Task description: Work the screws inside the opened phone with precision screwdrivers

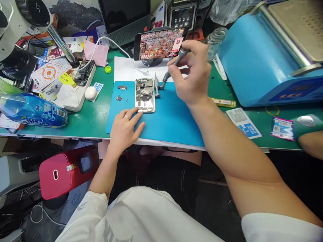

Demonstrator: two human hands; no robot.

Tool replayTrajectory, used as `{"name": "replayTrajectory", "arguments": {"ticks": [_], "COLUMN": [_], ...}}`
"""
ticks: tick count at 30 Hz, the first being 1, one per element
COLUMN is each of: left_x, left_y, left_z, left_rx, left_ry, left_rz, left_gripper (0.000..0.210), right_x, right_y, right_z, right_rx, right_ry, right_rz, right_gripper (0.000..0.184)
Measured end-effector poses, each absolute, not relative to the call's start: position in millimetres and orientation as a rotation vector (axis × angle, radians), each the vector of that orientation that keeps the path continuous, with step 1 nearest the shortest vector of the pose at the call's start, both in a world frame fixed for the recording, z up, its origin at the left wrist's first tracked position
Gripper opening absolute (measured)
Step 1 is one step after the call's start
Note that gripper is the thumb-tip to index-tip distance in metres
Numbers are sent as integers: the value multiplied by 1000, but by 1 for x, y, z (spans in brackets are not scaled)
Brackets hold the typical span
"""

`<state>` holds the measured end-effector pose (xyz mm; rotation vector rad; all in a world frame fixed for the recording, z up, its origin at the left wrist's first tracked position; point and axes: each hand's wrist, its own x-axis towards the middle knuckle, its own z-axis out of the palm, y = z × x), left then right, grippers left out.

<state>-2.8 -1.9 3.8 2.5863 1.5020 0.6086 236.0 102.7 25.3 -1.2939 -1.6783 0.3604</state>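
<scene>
An opened smartphone lies on the blue mat with its inner parts exposed. My left hand rests on the mat, fingers stretched out, its fingertips touching the phone's lower left corner. Raised above the mat, my right hand grips a grey screwdriver between thumb and fingers, in front of a propped-up phone with a lit screen. Two more screwdrivers lie right of the opened phone: a grey one and a darker one. Small metal parts and tiny screws sit left of it.
At the left stand a microscope, a blue bottle-like pack and a white box with a circuit board on it. A big blue machine fills the right. Cards lie near the front edge. Another person's arm shows far right.
</scene>
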Motion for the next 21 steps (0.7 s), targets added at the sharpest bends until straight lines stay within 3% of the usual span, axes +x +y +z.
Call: {"name": "replayTrajectory", "arguments": {"ticks": [21], "left_x": [0], "left_y": [-2], "left_z": [4], "left_rx": [2511], "left_ry": [1634], "left_rz": [683], "left_gripper": [41], "right_x": [189], "right_y": [81], "right_z": [-3], "right_rx": [-837], "right_ry": [-1843], "right_rz": [672], "right_gripper": [37]}}
